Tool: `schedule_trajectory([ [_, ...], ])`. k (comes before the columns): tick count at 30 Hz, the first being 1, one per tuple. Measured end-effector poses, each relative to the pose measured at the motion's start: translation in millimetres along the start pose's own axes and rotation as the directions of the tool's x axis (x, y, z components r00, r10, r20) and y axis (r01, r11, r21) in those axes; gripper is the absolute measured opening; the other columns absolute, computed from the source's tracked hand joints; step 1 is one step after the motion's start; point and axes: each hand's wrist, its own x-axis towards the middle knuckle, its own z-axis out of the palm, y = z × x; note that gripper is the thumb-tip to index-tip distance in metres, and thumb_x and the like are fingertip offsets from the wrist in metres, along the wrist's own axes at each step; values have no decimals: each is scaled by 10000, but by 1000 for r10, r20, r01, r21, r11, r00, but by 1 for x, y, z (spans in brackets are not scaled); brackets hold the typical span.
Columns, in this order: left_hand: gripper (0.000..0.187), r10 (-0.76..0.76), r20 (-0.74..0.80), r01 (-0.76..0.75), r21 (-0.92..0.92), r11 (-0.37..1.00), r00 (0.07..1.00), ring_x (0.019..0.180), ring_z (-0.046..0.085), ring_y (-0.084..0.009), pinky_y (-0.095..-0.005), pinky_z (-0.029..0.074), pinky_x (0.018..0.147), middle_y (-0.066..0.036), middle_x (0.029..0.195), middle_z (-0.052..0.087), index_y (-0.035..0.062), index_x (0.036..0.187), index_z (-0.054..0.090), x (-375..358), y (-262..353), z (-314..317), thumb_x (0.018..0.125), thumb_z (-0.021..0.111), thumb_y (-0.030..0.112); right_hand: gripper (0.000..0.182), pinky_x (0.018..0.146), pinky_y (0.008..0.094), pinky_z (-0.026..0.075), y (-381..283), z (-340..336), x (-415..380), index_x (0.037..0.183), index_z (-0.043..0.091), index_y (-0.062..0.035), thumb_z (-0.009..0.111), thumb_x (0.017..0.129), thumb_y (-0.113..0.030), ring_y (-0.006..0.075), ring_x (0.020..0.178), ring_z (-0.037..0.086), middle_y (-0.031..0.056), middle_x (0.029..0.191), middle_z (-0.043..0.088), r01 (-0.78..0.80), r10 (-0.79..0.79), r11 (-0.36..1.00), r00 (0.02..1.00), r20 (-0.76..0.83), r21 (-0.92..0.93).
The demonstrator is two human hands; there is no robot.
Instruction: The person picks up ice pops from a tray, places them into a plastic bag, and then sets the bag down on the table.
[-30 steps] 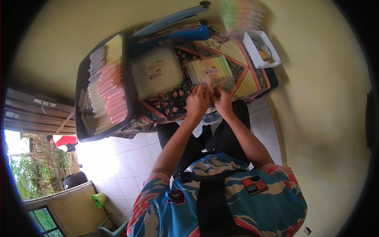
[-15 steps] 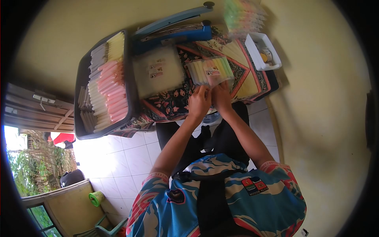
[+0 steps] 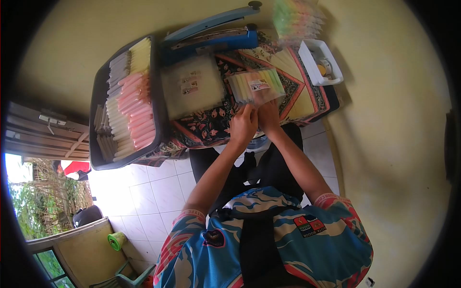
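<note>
A clear labelled bag of pastel sticks lies on the patterned cloth in front of me. My left hand pinches the bag's near edge with its fingers together. Beside it my right hand reaches under the bag's near side, its fingers partly hidden behind the plastic. Left of the bag is a stack of empty clear bags with small labels. Further left, a dark tub holds many wrapped sticks in pink, cream, yellow and grey.
A blue bag sealer with a raised arm stands at the back. A white box with a roll of tape inside sits at the right edge. Filled bags are stacked behind it. The patterned cloth covers the table.
My right hand has shifted slightly up and left at the bag's near edge. The bag has barely moved.
</note>
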Motion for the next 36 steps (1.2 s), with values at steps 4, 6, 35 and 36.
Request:
schedule_trajectory([
  [4, 85, 12, -16, -12, -7, 1000, 1000, 694, 650, -387, -457, 510, 579, -151, 814, 647, 43, 862, 568, -1, -1, 0, 869, 639, 89, 706, 1114, 528, 251, 5, 6, -2, 1461, 362, -43, 617, 819, -185, 414, 1296, 423, 212, 1368, 495, 11, -11, 999, 1000, -3, -46],
  [6, 82, 16, -25, -17, -20, 1000, 1000, 681, 648, -382, -456, 509, 578, -150, 804, 645, 47, 877, 580, 0, -1, 0, 867, 646, 95, 711, 1113, 536, 249, 6, 7, -4, 1457, 368, -43, 628, 814, -201, 410, 1292, 429, 208, 1367, 497, 5, -3, 998, 1000, 20, -67],
  [35, 224, -393, 140, 229, -954, 191, 909, 776, 523, -186, -305, 431, 709, -94, 849, 556, 19, 1078, 552, -29, 19, -13, 945, 400, 118, 283, 713, 241, 536, -35, -75, -92, 1125, 626, 76, 686, 894, -77, 107, 815, 659, 94, 927, 692, -531, 367, 150, 813, 452, 834],
  [36, 212, -378, 173, 275, -932, 236, 909, 824, 541, -179, -298, 438, 737, -95, 887, 575, 11, 1085, 561, -31, 19, -15, 962, 419, 109, 253, 668, 228, 504, -33, -81, -88, 1111, 633, 75, 669, 896, -54, 100, 746, 631, 75, 885, 675, -510, 423, 103, 799, 426, 854],
])
